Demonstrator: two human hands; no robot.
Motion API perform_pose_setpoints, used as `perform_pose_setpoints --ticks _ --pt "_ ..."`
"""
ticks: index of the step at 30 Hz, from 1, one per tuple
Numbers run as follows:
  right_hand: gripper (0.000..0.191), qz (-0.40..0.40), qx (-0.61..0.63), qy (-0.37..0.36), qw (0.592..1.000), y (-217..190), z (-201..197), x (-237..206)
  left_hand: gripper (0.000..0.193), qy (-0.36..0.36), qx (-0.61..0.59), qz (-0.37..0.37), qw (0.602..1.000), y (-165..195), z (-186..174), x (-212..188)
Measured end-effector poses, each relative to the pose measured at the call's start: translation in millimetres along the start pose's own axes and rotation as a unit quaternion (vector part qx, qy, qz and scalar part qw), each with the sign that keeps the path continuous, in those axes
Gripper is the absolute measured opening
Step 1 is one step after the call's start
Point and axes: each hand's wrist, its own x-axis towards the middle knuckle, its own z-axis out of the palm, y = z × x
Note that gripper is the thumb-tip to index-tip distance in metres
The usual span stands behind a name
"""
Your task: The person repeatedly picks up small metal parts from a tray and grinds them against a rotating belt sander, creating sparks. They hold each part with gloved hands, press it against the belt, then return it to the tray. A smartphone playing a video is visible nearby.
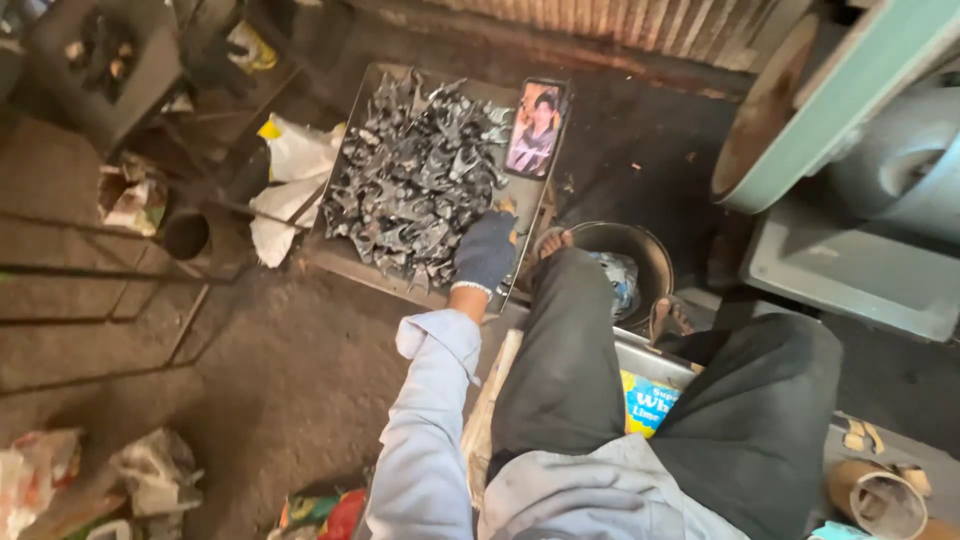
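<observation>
My left hand [486,251], in a dark blue work glove, reaches down into a flat metal tray [340,255] on the floor. The tray holds a heap of several small grey forked metal castings [410,180]. The gloved fingers rest on the pieces at the tray's near right corner; whether they grip one I cannot tell. A phone [536,128] with a lit screen leans on the tray's far right corner. My right hand is out of sight. My light blue sleeve [425,420] and dark trousers [570,350] fill the lower middle.
A round dark metal bowl [650,262] stands beside my bare foot [551,240]. A green and grey machine [850,150] rises at the right. White bags [290,170] lie left of the tray. Cardboard tubes [880,495] sit bottom right; litter lies bottom left.
</observation>
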Motion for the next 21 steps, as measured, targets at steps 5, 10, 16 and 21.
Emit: perform_pose_setpoints --ticks 5,10,16,21 --pt "0.038 -0.066 0.124 -0.045 0.989 -40 -38 -5 0.025 0.005 -0.030 -0.057 0.998 31 -11 -5" --pt "0.048 0.075 0.634 -0.205 0.742 -130 44 -19 0.042 0.086 -0.468 -0.076 0.876 141 -19 -59" --pt "0.042 0.134 0.723 -0.184 0.652 -93 87 -29 0.054 -0.130 -0.677 -0.195 0.698 238 -18 -108" --pt "0.045 0.145 0.683 -0.181 0.693 -54 68 -35 0.044 -0.216 -0.714 -0.168 0.645 273 -53 -119"
